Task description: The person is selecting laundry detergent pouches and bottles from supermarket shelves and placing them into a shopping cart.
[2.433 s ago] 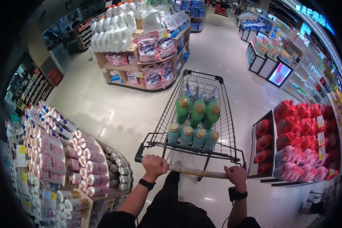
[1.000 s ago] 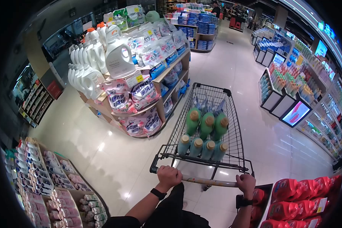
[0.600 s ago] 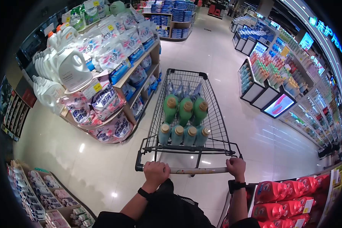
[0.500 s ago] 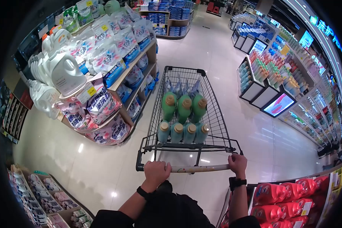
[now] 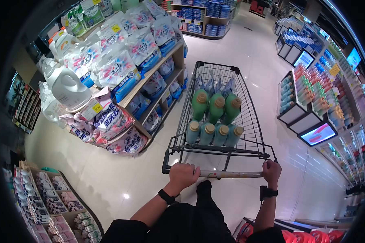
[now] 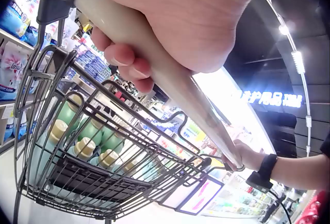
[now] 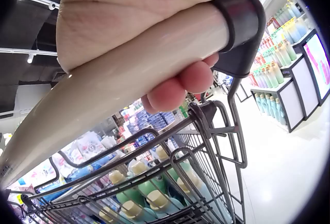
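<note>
My left hand [image 5: 183, 177] grips the left part of the shopping cart's pale handle bar [image 5: 231, 175]. At the bar's right end, my right hand [image 5: 271, 170] grips it too. Both wrist views show fingertips [image 6: 119, 55] curled around the bar from beneath. Ahead of the bar is the black wire shopping cart [image 5: 253, 125]. Inside it, several blue-green bottles [image 5: 220, 135] with tan caps stand in a row nearest me. Behind them are three green bottles [image 5: 216, 108], and bluish packs [image 5: 218, 86] stand farther forward.
Close on the left, a wooden shelf [image 5: 160, 73] bears detergent bags [image 5: 142, 48] and white jugs [image 5: 69, 91]. Bottle stands with a lit screen [image 5: 318, 133] line the right. Red bottles [image 5: 304, 237] sit at the bottom right, more shelves [image 5: 71, 210] at lower left. Tiled floor [image 5: 247, 48] runs ahead.
The cart has rolled forward alongside the detergent shelf, which now looms larger on the left. The red bottles have slid toward the bottom edge. Both hands have stayed on the bar.
</note>
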Demonstrator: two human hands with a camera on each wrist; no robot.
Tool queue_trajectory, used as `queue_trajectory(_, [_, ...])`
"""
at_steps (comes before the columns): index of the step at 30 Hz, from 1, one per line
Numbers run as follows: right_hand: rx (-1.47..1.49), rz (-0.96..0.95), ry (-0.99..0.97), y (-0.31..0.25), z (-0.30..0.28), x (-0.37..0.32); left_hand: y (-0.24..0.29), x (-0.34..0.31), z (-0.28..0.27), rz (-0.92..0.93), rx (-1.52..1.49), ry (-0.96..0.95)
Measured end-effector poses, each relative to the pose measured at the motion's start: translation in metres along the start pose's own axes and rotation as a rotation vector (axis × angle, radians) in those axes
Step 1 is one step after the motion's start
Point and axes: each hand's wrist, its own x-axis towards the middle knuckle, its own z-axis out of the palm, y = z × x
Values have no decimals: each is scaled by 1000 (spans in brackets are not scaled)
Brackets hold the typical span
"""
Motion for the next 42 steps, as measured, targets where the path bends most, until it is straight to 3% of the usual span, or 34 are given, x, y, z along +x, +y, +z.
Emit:
queue_trajectory(11, [32, -108, -18, 46, 19, 191, 22, 136, 92, -5, 123, 225])
queue_trajectory(24, [46, -203, -18, 100, 68, 374, 31, 275, 170, -89, 133, 224])
queue_trajectory(28, [50, -236, -28, 98, 78, 433, 24, 322, 189, -114, 123, 227])
queue_trajectory(31, [52, -254, -52, 109, 87, 512, 21, 394, 214, -127, 99, 188])
queue_trajectory(42, [107, -338, -38, 109, 123, 685, 5, 526, 264, -172, 107, 145])
